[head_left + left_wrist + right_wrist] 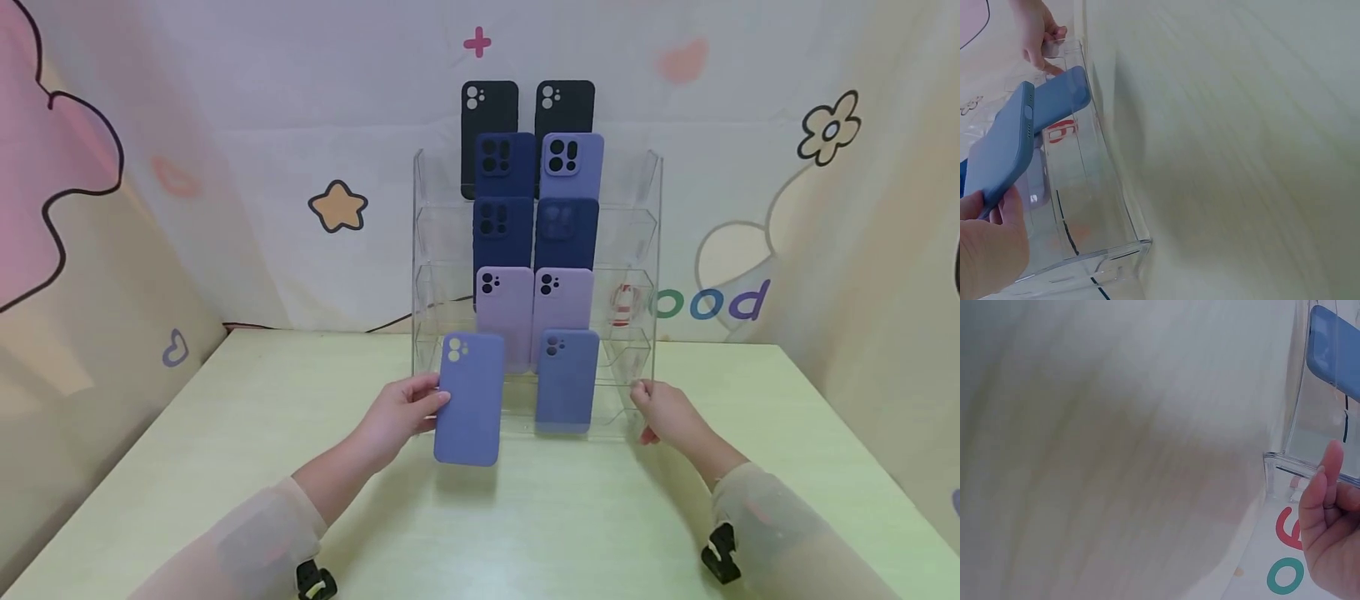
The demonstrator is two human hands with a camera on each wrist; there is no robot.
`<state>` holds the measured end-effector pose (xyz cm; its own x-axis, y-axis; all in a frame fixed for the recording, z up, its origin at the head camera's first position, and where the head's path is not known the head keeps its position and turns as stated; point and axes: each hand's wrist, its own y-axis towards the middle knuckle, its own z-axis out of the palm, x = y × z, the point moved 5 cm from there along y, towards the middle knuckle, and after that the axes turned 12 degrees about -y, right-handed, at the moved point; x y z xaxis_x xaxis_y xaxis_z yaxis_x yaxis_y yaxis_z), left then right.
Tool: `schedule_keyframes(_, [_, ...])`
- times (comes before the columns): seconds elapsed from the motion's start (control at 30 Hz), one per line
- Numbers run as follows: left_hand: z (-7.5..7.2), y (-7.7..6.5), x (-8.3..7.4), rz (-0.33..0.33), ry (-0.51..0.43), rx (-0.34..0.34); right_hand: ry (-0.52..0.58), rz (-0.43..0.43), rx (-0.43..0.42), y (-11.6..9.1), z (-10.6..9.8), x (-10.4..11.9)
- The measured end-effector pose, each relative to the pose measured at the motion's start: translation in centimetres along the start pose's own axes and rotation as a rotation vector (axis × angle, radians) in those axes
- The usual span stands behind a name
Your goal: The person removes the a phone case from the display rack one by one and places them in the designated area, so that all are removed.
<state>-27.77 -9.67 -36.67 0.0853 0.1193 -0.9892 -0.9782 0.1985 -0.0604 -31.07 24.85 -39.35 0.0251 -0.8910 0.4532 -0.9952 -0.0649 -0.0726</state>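
Note:
In the head view my left hand [401, 419] pinches a periwinkle phone case [468, 417] by its left edge. The case is upright, in front of the lowest left part of a clear tiered display stand [657, 250]. My right hand [667, 414] holds the stand's right side wall near its front. On the lowest tier, a second blue phone case [566, 383] leans at the right. Behind it stand two lilac phone cases [505, 304], then dark blue ones [502, 229]. The left wrist view shows the held case [1004, 144] edge-on, with my left fingers [1013, 206] at its edge.
Higher up are another dark blue case [505, 162], a light purple case [581, 171] and two black cases [491, 112]. The stand rests on a pale table [315, 375] against a printed cloth backdrop [262, 183].

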Motion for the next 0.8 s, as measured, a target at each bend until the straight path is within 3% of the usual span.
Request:
schedule_keyframes(0.3, [-0.9,-1.4,0.6,-0.037,0.010,0.032,0.016,-0.004,-0.015,0.1,0.1,-0.4])
schedule_keyframes(0.8, [-4.3,-3.8,0.7,-0.067,0.028,0.032,0.005,-0.014,-0.035,-0.3,-0.2,0.0])
